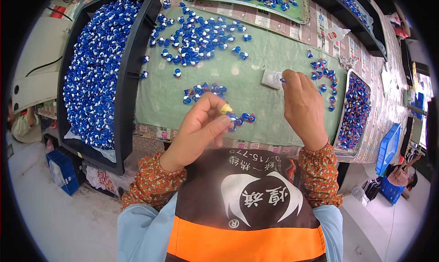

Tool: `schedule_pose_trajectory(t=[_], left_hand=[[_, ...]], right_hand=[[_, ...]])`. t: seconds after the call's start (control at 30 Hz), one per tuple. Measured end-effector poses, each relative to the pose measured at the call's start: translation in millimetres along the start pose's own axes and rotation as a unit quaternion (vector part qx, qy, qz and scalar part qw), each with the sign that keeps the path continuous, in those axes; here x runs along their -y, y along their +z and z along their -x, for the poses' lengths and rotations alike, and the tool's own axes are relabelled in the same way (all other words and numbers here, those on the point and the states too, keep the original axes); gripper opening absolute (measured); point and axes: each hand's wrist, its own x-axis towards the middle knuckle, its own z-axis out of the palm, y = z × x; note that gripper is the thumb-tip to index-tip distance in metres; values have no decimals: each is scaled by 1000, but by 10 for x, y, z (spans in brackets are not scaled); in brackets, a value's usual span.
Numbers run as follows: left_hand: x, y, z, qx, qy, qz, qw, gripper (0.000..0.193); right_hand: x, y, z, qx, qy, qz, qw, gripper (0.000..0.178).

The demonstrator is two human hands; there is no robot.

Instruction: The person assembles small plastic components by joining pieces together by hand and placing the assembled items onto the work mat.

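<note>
My left hand (pixel 205 127) is closed in a pinch above the mat's front part, with yellow tape round a fingertip. Small blue pieces with red-ringed spots (pixel 247 117) lie just beyond its fingertips; whether one is between them is hard to make out. My right hand (pixel 302 107) pinches a small blue piece beside a small white translucent container (pixel 272 79). Behind my left hand sits a little cluster of blue pieces (pixel 204 92). A larger spread of blue-and-white pieces (pixel 198 40) covers the green mat's (pixel 256 47) far left.
A deep black crate (pixel 129 74) full of blue-and-white pieces stands at the left. On the right are a metal tray (pixel 344 111) of blue-and-orange pieces and a loose curved row (pixel 324 73). Farther back are another tray (pixel 256 3), a white bottle (pixel 337 33) and a black crate (pixel 372 37).
</note>
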Motion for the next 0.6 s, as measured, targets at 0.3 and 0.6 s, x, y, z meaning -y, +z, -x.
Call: schedule_pose_trajectory(t=[0.3, 0.6], left_hand=[[46, 101, -44, -1, 0, 82, 997, 17], [107, 185, -52, -22, -17, 145, 989, 20]], right_hand=[[154, -115, 105, -43, 30, -240, 969, 22], [636, -107, 301, 3, 37, -445, 895, 25]])
